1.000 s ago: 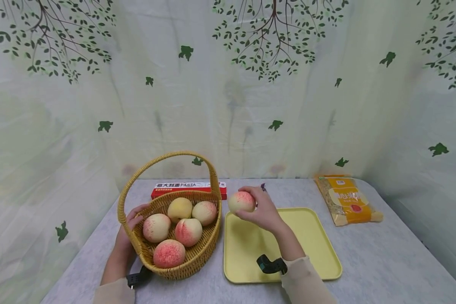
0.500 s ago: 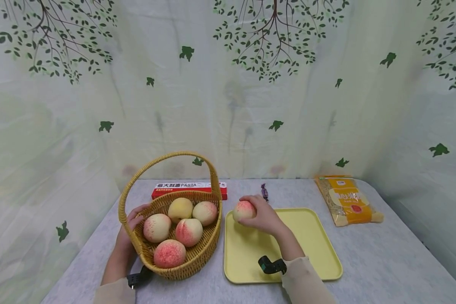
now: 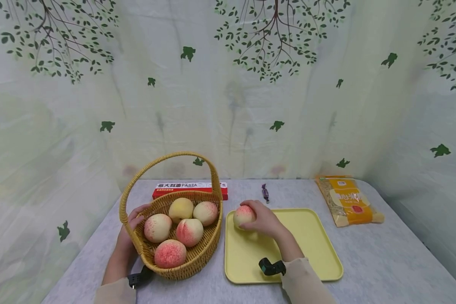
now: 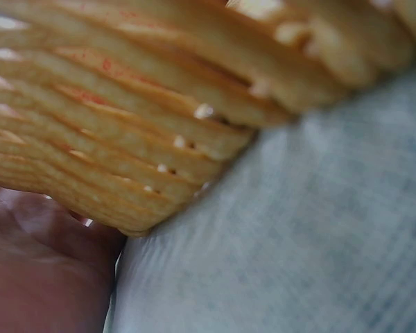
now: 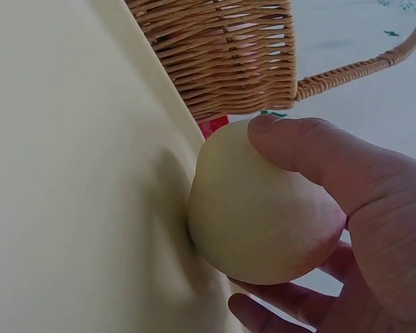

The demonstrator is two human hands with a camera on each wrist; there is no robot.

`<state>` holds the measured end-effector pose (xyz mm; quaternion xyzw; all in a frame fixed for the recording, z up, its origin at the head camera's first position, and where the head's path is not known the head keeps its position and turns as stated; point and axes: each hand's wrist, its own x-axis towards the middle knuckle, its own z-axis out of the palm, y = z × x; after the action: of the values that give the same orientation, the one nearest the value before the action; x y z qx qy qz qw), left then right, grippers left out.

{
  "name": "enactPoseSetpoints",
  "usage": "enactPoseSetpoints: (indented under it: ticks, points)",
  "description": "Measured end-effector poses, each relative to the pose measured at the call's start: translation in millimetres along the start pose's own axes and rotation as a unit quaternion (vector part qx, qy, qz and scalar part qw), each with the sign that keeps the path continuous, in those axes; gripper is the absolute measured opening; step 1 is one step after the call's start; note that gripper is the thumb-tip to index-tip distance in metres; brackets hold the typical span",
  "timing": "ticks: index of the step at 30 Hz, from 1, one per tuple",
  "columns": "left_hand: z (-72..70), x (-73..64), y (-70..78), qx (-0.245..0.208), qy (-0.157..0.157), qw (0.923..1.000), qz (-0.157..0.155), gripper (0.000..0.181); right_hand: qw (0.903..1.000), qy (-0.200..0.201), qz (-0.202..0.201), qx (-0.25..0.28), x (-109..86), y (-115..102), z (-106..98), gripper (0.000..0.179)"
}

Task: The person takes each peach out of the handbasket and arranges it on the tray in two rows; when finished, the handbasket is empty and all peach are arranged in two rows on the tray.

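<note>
In the head view, my right hand (image 3: 264,220) holds a pale peach (image 3: 243,216) with a pink blush at the far left corner of the yellow tray (image 3: 247,270). The right wrist view has the thumb on one side of that peach (image 5: 256,208) and fingers on the other, its underside at the tray surface. My left hand (image 3: 131,223) grips the left side of a wicker basket (image 3: 203,261), fingers at the rim by the handle's base. Several peaches (image 3: 170,253) lie in the basket. Close up, the left palm (image 4: 48,270) is beside the woven wall (image 4: 145,139).
Behind the basket is a red and white pasta box (image 3: 222,191). A small purple wrapped candy (image 3: 265,193) lies beyond the tray. An orange and clear food bag (image 3: 349,200) rests at the back right of the grey table (image 3: 395,266). A leaf-patterned curtain (image 3: 228,105) closes off the back.
My right hand has lowered the peach onto the tray's far left corner, uncovering the candy behind. The left hand and basket have stayed in place.
</note>
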<state>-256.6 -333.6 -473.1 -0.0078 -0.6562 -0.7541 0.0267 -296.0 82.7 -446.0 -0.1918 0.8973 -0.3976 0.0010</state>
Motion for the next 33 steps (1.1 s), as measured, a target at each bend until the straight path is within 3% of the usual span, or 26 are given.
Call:
enactPoseSetpoints:
  ticks: [15,21,26,33]
  points:
    - [-0.8,-1.4,-1.3,0.009,0.0,1.0,-0.001,0.04,0.998,-0.053,-0.017,0.029,-2.4,4.5,-1.1,0.073]
    - [0.1,-0.7,0.4,0.022,0.009,0.9996,-0.015,0.04,0.9977,-0.061,-0.016,0.026,-4.0,3.6,-3.6,0.078]
    - [-0.2,0.4,-0.6,0.012,0.004,0.9999,-0.006,0.04,0.9975,-0.063,-0.015,0.031,-4.2,2.5,-6.8,0.079]
    - [0.5,1.1,1.9,0.023,0.01,0.9994,-0.023,0.043,0.9957,-0.073,-0.037,0.045,-4.1,0.7,-9.3,0.076]
